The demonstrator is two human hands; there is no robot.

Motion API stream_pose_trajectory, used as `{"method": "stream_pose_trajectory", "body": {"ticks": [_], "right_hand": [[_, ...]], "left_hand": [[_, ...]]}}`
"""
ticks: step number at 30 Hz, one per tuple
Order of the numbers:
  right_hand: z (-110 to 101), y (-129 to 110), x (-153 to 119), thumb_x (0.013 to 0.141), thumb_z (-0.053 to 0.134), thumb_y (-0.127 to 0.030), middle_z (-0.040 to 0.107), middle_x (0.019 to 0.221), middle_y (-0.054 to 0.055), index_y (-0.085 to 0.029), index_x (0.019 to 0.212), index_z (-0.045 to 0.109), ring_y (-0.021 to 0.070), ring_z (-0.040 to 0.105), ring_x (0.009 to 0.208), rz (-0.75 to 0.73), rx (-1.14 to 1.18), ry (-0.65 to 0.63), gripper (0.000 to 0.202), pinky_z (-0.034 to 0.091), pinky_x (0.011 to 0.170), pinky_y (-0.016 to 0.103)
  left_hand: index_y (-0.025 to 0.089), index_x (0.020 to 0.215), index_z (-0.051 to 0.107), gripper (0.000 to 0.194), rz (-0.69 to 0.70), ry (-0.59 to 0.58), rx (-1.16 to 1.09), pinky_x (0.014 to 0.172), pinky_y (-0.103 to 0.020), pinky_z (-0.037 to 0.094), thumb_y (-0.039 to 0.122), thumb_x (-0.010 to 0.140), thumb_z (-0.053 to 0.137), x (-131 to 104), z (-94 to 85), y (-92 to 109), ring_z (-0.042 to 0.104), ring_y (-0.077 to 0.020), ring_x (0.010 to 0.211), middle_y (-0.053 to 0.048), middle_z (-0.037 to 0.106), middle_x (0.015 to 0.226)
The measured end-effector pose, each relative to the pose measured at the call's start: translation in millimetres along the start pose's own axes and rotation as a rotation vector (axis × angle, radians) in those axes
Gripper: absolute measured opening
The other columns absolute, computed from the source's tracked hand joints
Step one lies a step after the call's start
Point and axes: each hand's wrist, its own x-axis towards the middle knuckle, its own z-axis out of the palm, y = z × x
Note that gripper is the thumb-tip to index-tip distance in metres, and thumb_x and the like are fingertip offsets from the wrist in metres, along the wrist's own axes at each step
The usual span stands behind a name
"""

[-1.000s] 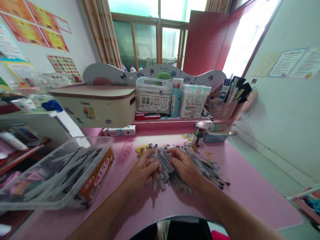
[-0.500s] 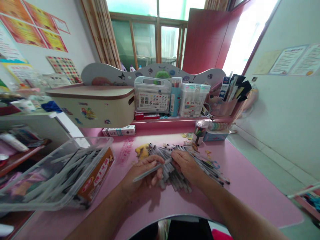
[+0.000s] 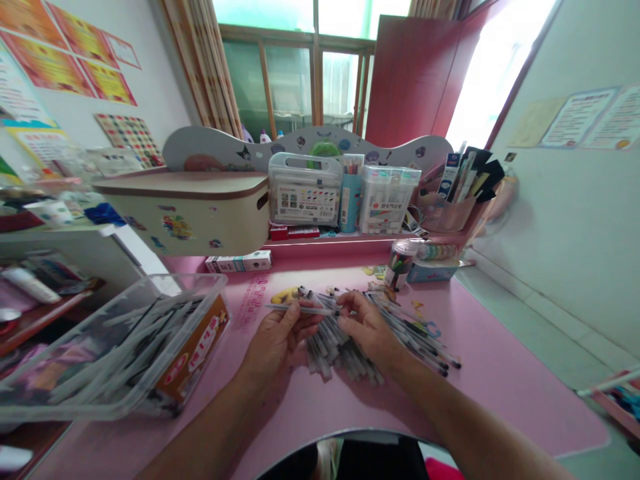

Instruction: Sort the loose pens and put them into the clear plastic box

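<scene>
My left hand [image 3: 277,331] pinches a slim clear pen [image 3: 316,311] between thumb and fingers. The pen lies nearly level above the desk, its far left end sticking out past the thumb. At its dark right end, the thumb and fingertips of my right hand [image 3: 369,328] close on it; whether they grip a cap there is too small to tell. Beneath both hands spreads a heap of similar clear pens [image 3: 345,352], several with black ends. More dark-tipped pens [image 3: 425,348] fan out to the right of my right wrist.
On the left, a clear plastic bin [image 3: 117,410] holds many pens and a brown box [image 3: 193,353]. Behind the pink desk [image 3: 500,387], a shelf carries a lidded cream box [image 3: 200,220], marker cases [image 3: 305,193] and a pink pen holder [image 3: 447,212]. A clear jar [image 3: 399,265] stands below.
The pen has swung from a slant to nearly level and risen slightly. My left hand has turned and lifted with it; my right fingers have shifted to the pen's right end.
</scene>
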Motion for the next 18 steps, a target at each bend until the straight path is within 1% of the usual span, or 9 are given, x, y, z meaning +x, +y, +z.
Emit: {"method": "stream_pose_trajectory", "body": {"ticks": [2, 3, 6, 8, 10, 11, 13, 16, 18], "right_hand": [[-0.9, 1.5, 0.9, 0.091, 0.056, -0.044, 0.049, 0.072, -0.003, -0.021, 0.092, 0.062, 0.0122, 0.040, 0.057, 0.028, -0.038, 0.015, 0.024, 0.031, 0.054, 0.026], [-1.4, 1.8, 1.5, 0.095, 0.049, -0.047, 0.048, 0.068, -0.002, -0.020, 0.084, 0.063, 0.0127, 0.040, 0.057, 0.039, -0.079, 0.016, 0.032, 0.030, 0.054, 0.026], [-2.1, 0.2, 2.6, 0.098, 0.043, -0.045, 0.044, 0.060, -0.002, -0.020, 0.065, 0.056, 0.0137, 0.042, 0.059, 0.010, -0.214, -0.023, 0.043, 0.031, 0.057, 0.027], [-1.5, -2.0, 2.1, 0.092, 0.052, -0.040, 0.044, 0.062, -0.003, -0.020, 0.067, 0.053, 0.0136, 0.042, 0.062, -0.020, -0.223, -0.036, 0.032, 0.032, 0.059, 0.027], [-0.4, -3.5, 1.2, 0.083, 0.063, -0.036, 0.046, 0.069, -0.004, -0.021, 0.079, 0.054, 0.0129, 0.042, 0.063, -0.025, -0.137, -0.029, 0.018, 0.033, 0.059, 0.025], [0.0, -3.7, 0.9, 0.080, 0.065, -0.036, 0.047, 0.073, -0.004, -0.021, 0.086, 0.055, 0.0126, 0.041, 0.062, -0.019, -0.089, -0.026, 0.019, 0.033, 0.059, 0.025], [0.4, -3.1, 0.7, 0.084, 0.062, -0.039, 0.047, 0.074, -0.004, -0.022, 0.092, 0.056, 0.0127, 0.040, 0.061, -0.005, -0.050, -0.019, 0.021, 0.032, 0.057, 0.025], [-0.4, -2.0, 1.6, 0.096, 0.045, -0.044, 0.043, 0.065, -0.003, -0.021, 0.073, 0.054, 0.0138, 0.039, 0.060, -0.001, -0.168, -0.030, 0.034, 0.030, 0.057, 0.027], [-1.0, -2.7, 1.8, 0.097, 0.044, -0.041, 0.043, 0.064, -0.003, -0.020, 0.067, 0.051, 0.0142, 0.041, 0.062, -0.029, -0.247, -0.042, 0.038, 0.031, 0.059, 0.027]], "left_hand": [[0.012, 0.089, 0.074, 0.017, 0.004, 0.001, -0.008, 0.068, -0.022, 0.061, 0.022, 0.093, 0.061, 0.5, -0.4, -0.5, 0.076, -0.0171, 0.078, -0.011, 0.079, 0.090], [0.012, 0.089, 0.074, 0.017, 0.004, -0.002, -0.007, 0.068, -0.022, 0.061, 0.021, 0.093, 0.061, 0.6, -0.4, -0.8, 0.076, -0.0170, 0.078, -0.011, 0.079, 0.090], [0.012, 0.089, 0.074, 0.015, 0.002, -0.005, 0.004, 0.068, -0.022, 0.061, 0.020, 0.093, 0.062, 0.6, 0.2, -1.2, 0.076, -0.0168, 0.077, -0.010, 0.080, 0.089], [0.012, 0.090, 0.074, 0.014, 0.009, -0.004, 0.010, 0.069, -0.022, 0.061, 0.022, 0.092, 0.063, 0.3, 0.6, -0.7, 0.076, -0.0169, 0.079, -0.011, 0.080, 0.091], [0.012, 0.091, 0.074, 0.015, 0.017, -0.008, 0.015, 0.070, -0.022, 0.061, 0.024, 0.091, 0.065, -0.2, 1.0, 0.0, 0.076, -0.0172, 0.080, -0.011, 0.080, 0.093], [0.012, 0.091, 0.074, 0.015, 0.018, -0.013, 0.015, 0.070, -0.022, 0.061, 0.025, 0.091, 0.065, -0.5, 1.2, 0.3, 0.076, -0.0173, 0.080, -0.011, 0.080, 0.093], [0.013, 0.090, 0.074, 0.015, 0.019, -0.017, 0.016, 0.070, -0.022, 0.061, 0.026, 0.090, 0.067, -1.1, 1.5, 0.3, 0.076, -0.0171, 0.080, -0.011, 0.080, 0.093], [0.013, 0.089, 0.074, 0.016, 0.023, -0.028, 0.031, 0.069, -0.022, 0.061, 0.029, 0.087, 0.071, -1.6, 1.4, -0.9, 0.076, -0.0166, 0.078, -0.010, 0.080, 0.090], [0.013, 0.088, 0.074, 0.018, 0.037, -0.030, 0.043, 0.069, -0.021, 0.060, 0.031, 0.085, 0.074, -1.7, 0.9, -1.8, 0.075, -0.0165, 0.078, -0.009, 0.079, 0.090]]}}
